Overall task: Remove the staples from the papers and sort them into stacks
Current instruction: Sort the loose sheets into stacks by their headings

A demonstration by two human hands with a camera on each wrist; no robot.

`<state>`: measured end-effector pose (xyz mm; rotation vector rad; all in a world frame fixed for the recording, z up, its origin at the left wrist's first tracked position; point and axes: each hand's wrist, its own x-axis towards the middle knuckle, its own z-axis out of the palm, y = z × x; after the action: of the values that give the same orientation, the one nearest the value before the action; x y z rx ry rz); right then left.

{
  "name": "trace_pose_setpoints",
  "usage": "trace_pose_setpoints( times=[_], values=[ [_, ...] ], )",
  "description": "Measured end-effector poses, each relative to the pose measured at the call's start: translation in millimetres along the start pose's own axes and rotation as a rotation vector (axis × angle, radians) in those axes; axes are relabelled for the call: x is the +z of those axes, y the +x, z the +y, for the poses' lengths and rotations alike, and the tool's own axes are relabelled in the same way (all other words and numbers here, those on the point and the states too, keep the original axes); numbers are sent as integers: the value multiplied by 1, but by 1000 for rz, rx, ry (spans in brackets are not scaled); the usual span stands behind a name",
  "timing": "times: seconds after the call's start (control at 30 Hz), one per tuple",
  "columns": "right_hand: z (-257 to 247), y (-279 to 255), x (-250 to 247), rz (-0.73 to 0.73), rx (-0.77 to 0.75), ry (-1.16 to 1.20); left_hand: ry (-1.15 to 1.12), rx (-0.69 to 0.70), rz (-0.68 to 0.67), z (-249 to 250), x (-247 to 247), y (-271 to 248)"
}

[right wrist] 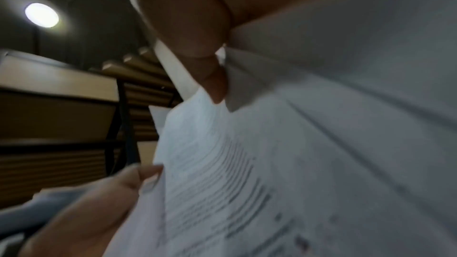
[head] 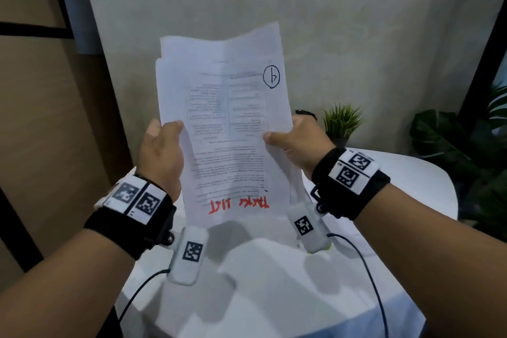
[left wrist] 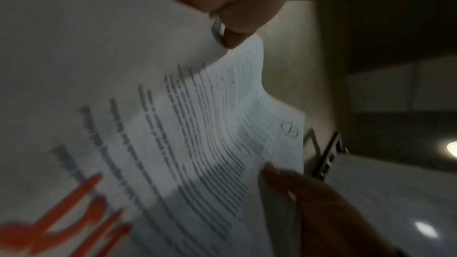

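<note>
While your left hand (head: 160, 151) and right hand (head: 299, 143) pinch opposite edges, you hold the white printed paper sheaf (head: 227, 123) upright above the white table (head: 274, 282).

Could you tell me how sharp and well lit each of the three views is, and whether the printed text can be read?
Head view: evenly lit, papers fairly sharp, red heading and circled number visible, body text too small. Left wrist view: dim, motion-blurred, text smeared into streaks, ceiling lamp glaring. Right wrist view: dark, blurred, another bright lamp, text illegible.
</note>
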<state>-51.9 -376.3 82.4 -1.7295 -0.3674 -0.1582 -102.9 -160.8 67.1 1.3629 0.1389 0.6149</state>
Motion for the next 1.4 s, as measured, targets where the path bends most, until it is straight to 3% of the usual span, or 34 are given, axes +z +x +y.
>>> trace_pose_setpoints(
  times=[0.17, 0.4, 0.83, 1.4],
  values=[
    [16, -6, 17, 132, -81, 117, -3, 143, -30, -9, -5, -3],
    [49, -22, 21, 109, -16, 224, 97, 2, -161, -40, -19, -13],
    [38, -8, 16, 104, -12, 323, 2, -3, -70, -36, -16, -6],
    [52, -14, 13, 24, 72, 260, 16, -74, -102, -54, -22, -5]
  ],
)
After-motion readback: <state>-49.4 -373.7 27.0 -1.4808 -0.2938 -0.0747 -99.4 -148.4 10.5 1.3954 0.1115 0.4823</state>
